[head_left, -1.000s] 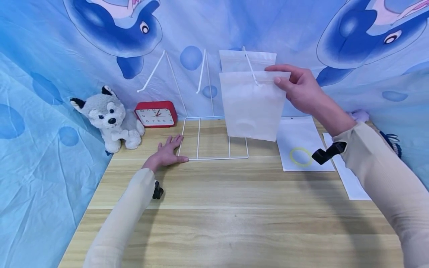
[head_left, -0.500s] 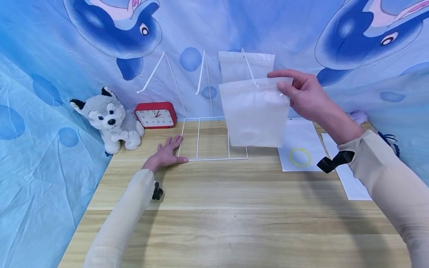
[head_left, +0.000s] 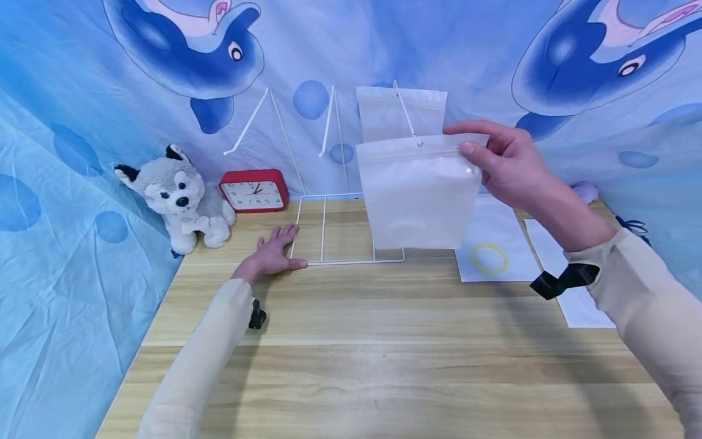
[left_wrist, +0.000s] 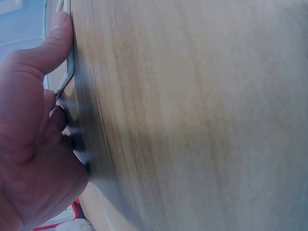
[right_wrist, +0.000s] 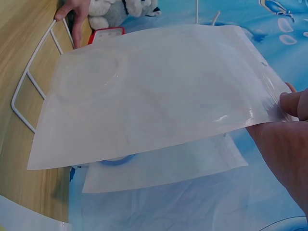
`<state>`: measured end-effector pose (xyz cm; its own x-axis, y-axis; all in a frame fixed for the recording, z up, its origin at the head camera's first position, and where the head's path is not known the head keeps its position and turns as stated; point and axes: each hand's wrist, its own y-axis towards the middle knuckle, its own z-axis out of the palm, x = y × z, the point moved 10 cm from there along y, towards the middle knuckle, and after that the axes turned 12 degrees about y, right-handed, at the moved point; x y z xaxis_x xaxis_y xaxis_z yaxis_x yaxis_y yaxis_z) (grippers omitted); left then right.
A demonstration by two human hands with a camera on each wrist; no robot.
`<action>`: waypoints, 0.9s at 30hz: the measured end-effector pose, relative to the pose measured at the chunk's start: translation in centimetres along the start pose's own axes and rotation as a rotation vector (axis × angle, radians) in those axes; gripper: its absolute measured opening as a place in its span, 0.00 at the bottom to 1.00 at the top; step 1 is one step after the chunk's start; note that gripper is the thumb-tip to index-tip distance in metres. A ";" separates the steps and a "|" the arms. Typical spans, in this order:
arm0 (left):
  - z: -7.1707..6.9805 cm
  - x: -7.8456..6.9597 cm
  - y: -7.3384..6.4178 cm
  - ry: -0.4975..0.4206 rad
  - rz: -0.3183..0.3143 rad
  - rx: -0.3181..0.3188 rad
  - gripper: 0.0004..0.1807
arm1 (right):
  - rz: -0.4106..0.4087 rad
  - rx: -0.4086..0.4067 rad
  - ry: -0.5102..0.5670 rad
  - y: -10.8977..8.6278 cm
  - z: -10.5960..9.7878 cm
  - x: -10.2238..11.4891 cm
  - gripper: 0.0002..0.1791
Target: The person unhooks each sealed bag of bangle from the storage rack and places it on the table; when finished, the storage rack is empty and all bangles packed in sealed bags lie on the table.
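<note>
My right hand (head_left: 512, 161) pinches the top right corner of a white, translucent zip-seal bag (head_left: 417, 195) between thumb and fingers. The bag's top hole is at the tip of the right prong of a white wire display rack (head_left: 356, 263). Further back on that prong hangs a second white bag (head_left: 403, 110), partly hidden by the first; the right wrist view shows a blue ring (right_wrist: 118, 160) at its lower part. Spread over the left front corner of the rack's base, my left hand (head_left: 271, 250) rests with its thumb (left_wrist: 60, 36) along the wire.
Left of the rack stand a red clock (head_left: 255, 190) and a husky plush toy (head_left: 175, 198). On the right, a white bag with a yellow ring (head_left: 490, 259) lies flat beside another white sheet-like item (head_left: 584, 305). A blue dolphin-print cloth (head_left: 307, 36) hangs behind the wooden table (head_left: 351, 353).
My right hand has drawn the front bag forward and down along the prong to its tip, and slightly right. The rear bag and my left hand stay in place.
</note>
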<state>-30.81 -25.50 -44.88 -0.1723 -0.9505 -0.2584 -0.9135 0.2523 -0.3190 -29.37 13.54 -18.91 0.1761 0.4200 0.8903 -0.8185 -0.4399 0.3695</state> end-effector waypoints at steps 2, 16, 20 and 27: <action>0.0 0.0 0.0 0.001 0.003 0.001 0.57 | 0.002 -0.002 0.016 -0.4 0.1 0.1 0.16; -0.1 0.0 0.0 0.007 0.017 -0.009 0.57 | 0.053 -0.004 0.074 -5.1 -0.6 -1.9 0.17; -0.2 -0.1 0.0 0.008 0.017 -0.013 0.57 | 0.079 -0.002 0.100 -6.8 -0.9 -2.8 0.17; -0.2 -0.1 0.0 0.011 0.013 -0.009 0.57 | 0.163 0.087 0.246 -9.2 -0.4 -4.6 0.21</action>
<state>-30.85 -25.46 -44.69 -0.1879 -0.9491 -0.2528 -0.9145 0.2630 -0.3075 -22.90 15.97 -26.55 -0.1002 0.5134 0.8523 -0.7731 -0.5793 0.2581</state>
